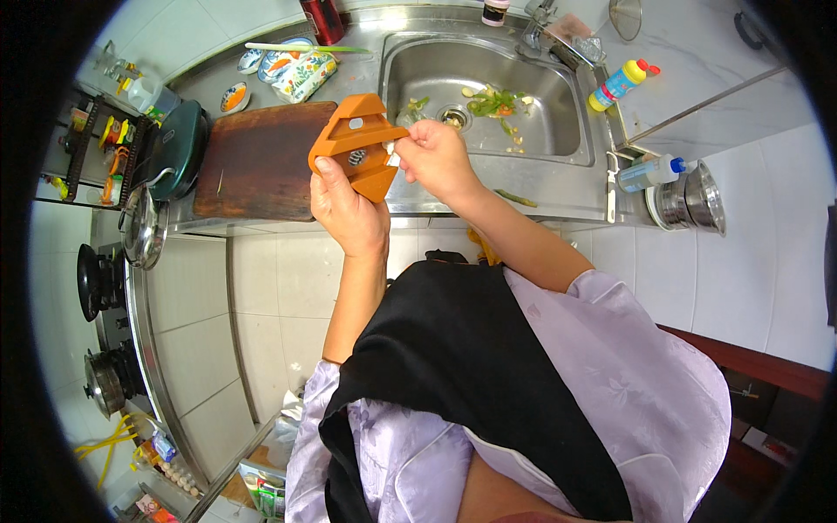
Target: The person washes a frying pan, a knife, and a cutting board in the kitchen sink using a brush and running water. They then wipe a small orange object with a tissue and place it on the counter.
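An orange plastic holder (366, 138) with crossbars and cut-out openings is held up above the counter, between the wooden cutting board (261, 160) and the sink. My left hand (350, 212) grips its lower left side, thumb on the front. At its right edge, the fingers of my right hand (435, 157) pinch the holder's pointed end. A small white piece (393, 154) shows beside those fingertips; whether they hold it too is hard to see. Behind the holder, the left rim of the steel sink (484, 160) is partly hidden.
Vegetable scraps (494, 102) lie in the sink around the drain. Bowls, a scallion (307, 48) and a floral packet (304, 77) sit at the back left. A green appliance (173, 150) stands left of the board. Bottles (618, 85) and steel bowls (690, 196) are on the right.
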A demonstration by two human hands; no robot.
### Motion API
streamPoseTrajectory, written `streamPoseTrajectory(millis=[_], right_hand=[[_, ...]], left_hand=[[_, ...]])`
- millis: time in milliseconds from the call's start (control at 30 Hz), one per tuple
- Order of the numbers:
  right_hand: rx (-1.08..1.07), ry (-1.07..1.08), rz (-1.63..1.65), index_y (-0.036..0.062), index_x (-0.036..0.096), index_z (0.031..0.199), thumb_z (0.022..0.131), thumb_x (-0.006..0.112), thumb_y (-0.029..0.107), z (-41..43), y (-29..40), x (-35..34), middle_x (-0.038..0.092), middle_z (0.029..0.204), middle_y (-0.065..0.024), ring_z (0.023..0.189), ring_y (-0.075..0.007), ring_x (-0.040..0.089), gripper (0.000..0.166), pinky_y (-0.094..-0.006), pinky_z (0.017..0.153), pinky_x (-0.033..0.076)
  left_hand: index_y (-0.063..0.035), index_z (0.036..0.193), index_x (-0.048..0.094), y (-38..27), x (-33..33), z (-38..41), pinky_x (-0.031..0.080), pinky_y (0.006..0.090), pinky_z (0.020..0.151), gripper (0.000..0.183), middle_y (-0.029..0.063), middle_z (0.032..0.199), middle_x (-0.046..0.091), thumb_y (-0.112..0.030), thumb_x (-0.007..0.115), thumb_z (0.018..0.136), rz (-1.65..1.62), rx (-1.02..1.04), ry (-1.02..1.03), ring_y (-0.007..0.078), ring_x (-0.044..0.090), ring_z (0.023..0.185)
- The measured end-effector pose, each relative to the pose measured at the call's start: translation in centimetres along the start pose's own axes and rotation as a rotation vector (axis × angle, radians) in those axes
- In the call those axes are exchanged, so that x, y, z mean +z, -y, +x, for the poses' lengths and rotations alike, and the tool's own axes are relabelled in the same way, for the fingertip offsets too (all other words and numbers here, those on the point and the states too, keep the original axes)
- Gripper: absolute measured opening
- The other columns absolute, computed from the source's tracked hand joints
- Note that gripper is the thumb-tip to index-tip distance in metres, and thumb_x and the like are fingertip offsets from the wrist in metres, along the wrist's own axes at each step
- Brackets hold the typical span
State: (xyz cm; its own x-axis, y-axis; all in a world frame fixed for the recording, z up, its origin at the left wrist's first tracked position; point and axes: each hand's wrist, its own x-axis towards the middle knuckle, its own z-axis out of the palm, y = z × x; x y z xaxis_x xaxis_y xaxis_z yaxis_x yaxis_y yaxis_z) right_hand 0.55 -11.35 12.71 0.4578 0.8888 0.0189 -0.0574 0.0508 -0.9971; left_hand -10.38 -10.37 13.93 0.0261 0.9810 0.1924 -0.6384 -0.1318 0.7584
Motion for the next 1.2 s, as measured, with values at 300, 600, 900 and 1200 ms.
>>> streamPoseTrajectory(millis=[300,600,900,1200], right_hand=[[-0.035,0.039,-0.219,0.0,0.06,0.072,0.077,0.06,0.011,-0.6,-0.6,-1.0,0.057,0.056,-0.0041,0.044,-0.0101,0.052,0.012,-0.0238,0.041,0.04],[0.151,0.223,0.101,0.0022,0.06,0.079,0.081,0.059,0.011,-0.2,4.0,-6.6,0.053,0.06,-0.0011,0.045,-0.0047,0.045,0.009,-0.0179,0.041,0.035],[0.161,0.467,-0.185,0.0023,0.059,0.075,0.078,0.062,0.013,2.0,5.0,-4.0,0.054,0.063,-0.001,0.048,-0.0055,0.044,0.012,-0.0197,0.043,0.035],[0.306,0.547,-0.317,0.0031,0.057,0.071,0.077,0.062,0.012,3.2,3.6,-3.7,0.051,0.057,-0.0001,0.044,-0.0047,0.041,0.012,-0.021,0.037,0.03]], left_hand=[[-0.0006,0.113,0.05,0.8,-0.5,-0.5,0.051,0.0353,0.079,0.044,0.0106,0.107,0.057,-0.041,0.043,0.096,-0.028,-0.035,-0.016,0.0212,0.058,0.095],[-0.0068,0.121,0.049,-0.2,-2.8,0.2,0.047,0.0426,0.088,0.042,0.0068,0.116,0.053,-0.041,0.04,0.097,-0.321,-0.314,-0.097,0.0224,0.053,0.105],[0.0003,0.118,0.049,-0.7,-1.9,-0.6,0.048,0.0373,0.085,0.042,0.0108,0.112,0.055,-0.036,0.043,0.097,-0.145,-0.259,-0.023,0.0205,0.056,0.1],[0.0026,0.106,0.056,0.1,-2.7,-1.5,0.049,0.0284,0.072,0.036,0.0091,0.093,0.061,-0.031,0.047,0.097,0.164,-0.103,-0.016,0.0149,0.059,0.081]])
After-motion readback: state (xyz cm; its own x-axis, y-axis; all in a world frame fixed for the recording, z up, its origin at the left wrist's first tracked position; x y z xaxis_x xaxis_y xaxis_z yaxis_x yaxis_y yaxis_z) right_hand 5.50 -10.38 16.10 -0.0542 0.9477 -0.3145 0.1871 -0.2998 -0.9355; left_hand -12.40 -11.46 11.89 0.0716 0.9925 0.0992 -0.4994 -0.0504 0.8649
